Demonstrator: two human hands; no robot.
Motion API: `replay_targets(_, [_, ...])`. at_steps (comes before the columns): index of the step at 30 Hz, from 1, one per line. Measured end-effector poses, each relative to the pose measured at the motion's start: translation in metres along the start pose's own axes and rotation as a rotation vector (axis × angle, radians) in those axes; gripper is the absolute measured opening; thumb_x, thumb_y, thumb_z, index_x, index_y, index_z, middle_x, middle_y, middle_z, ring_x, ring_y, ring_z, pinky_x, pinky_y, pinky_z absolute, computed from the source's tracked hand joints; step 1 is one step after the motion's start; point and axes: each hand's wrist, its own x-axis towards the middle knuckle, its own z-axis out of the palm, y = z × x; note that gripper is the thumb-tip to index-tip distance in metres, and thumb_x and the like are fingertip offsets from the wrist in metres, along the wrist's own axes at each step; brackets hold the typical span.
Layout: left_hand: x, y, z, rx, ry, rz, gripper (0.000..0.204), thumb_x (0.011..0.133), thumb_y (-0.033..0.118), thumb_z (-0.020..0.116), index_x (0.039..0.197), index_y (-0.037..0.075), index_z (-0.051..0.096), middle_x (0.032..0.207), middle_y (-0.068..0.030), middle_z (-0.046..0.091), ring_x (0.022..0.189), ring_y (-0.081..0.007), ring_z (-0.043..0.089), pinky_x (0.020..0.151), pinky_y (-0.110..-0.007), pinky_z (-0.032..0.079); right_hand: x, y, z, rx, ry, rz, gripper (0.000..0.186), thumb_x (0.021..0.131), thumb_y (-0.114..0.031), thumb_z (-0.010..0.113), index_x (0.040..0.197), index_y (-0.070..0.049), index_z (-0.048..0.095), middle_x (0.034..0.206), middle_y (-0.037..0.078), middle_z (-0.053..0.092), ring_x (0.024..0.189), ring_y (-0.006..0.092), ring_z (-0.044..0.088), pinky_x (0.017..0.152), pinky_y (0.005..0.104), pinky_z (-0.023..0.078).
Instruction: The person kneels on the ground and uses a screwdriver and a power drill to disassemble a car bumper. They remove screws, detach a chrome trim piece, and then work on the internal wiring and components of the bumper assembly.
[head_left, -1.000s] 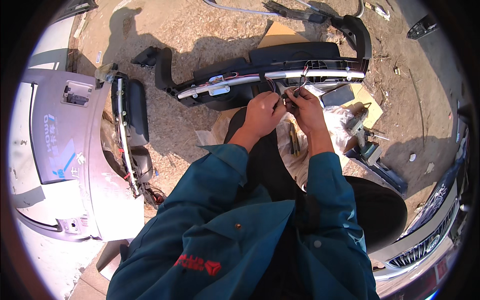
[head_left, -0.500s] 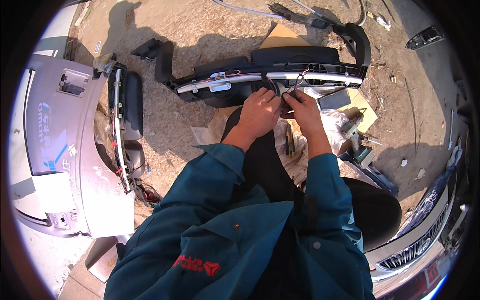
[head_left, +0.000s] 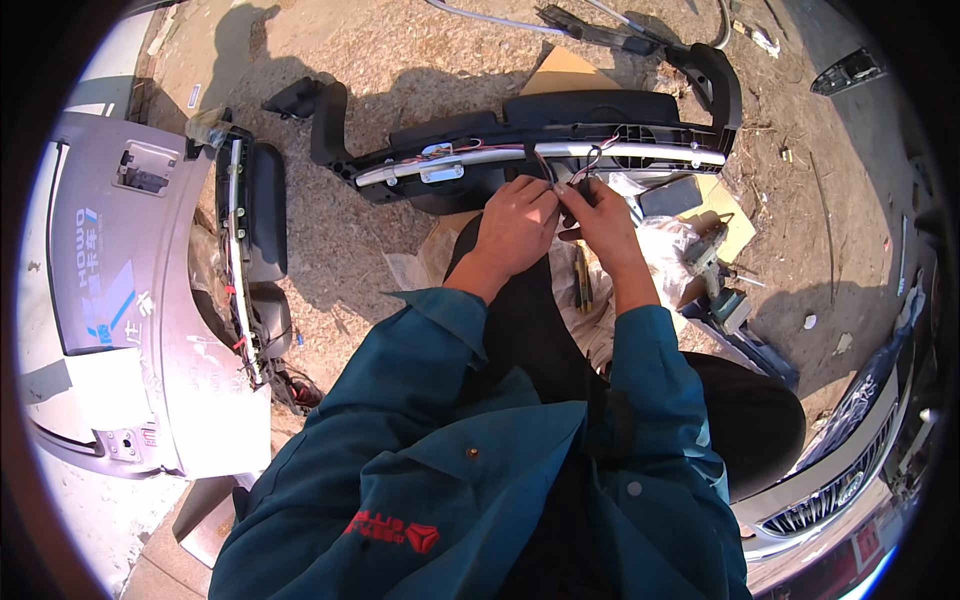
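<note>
While the right hand [head_left: 610, 222] pinches thin wires [head_left: 597, 158] beside the black frame [head_left: 590, 107], the left hand [head_left: 517, 226] curls alongside, its grip hidden.

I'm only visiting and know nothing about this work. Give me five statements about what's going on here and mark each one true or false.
1. The left hand and right hand are close together. True.
2. The person wears thick gloves. False: both hands are bare.
3. A silver bar runs along the long black part in front of the person. True.
4. The sleeves are bright yellow. False: the sleeves are blue-green.
5. The lilac panel lies on the person's right. False: the lilac panel is on the left, and the car grille is on the right.
</note>
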Motion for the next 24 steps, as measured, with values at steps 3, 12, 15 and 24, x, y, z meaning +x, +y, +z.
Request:
replay_targets(3, [0.0, 0.0, 0.006, -0.014, 0.003, 0.004, 0.012, 0.088, 0.009, 0.079, 0.097, 0.004, 0.074, 0.104, -0.0099, 0.075, 0.102, -0.0333, 0.071, 0.086, -0.047, 0.059, 0.005, 0.003, -0.005, 0.007, 0.0, 0.038, 0.035, 0.109, -0.031, 0.076, 0.111, 0.004, 0.074, 0.091, 0.006, 0.072, 0.079, 0.0163, 0.073, 0.067, 0.0347, 0.068])
replay_targets(12, [-0.001, 0.021, -0.004, 0.04, 0.003, -0.144, 0.017, 0.087, 0.021, 0.081, 0.091, 0.006, 0.075, 0.105, -0.0123, 0.066, 0.107, -0.0346, 0.062, 0.094, -0.049, 0.05, 0.015, 0.014, -0.002, 0.19, 0.064, 0.155, 0.015, 0.105, -0.016, 0.065, 0.096, -0.006, 0.072, 0.075, 0.0, 0.067, 0.058, 0.0096, 0.06, 0.052, 0.0269, 0.05])
replay_targets(15, [0.008, 0.031, 0.003, 0.08, 0.153, -0.062, 0.028, 0.085, 0.022, 0.081, 0.101, 0.0, 0.075, 0.12, -0.0194, 0.064, 0.118, -0.0378, 0.058, 0.107, -0.051, 0.048, 0.024, 0.029, -0.023, 0.302, 0.1, 0.14, 0.019, 0.106, -0.016, 0.063, 0.09, -0.007, 0.067, 0.075, 0.003, 0.065, 0.057, 0.0132, 0.057, 0.049, 0.0315, 0.044])
replay_targets(24, [0.008, 0.026, 0.036, 0.122, 0.0, -0.165, 0.023, 0.091, 0.029, 0.07, 0.086, 0.007, 0.076, 0.088, -0.0072, 0.073, 0.099, -0.0298, 0.062, 0.093, -0.045, 0.047, 0.045, 0.045, -0.039, 0.315, 0.057, 0.039, 0.033, 0.115, -0.023, 0.055, 0.128, 0.002, 0.073, 0.129, 0.015, 0.076, 0.118, 0.0247, 0.073, 0.106, 0.0407, 0.056])
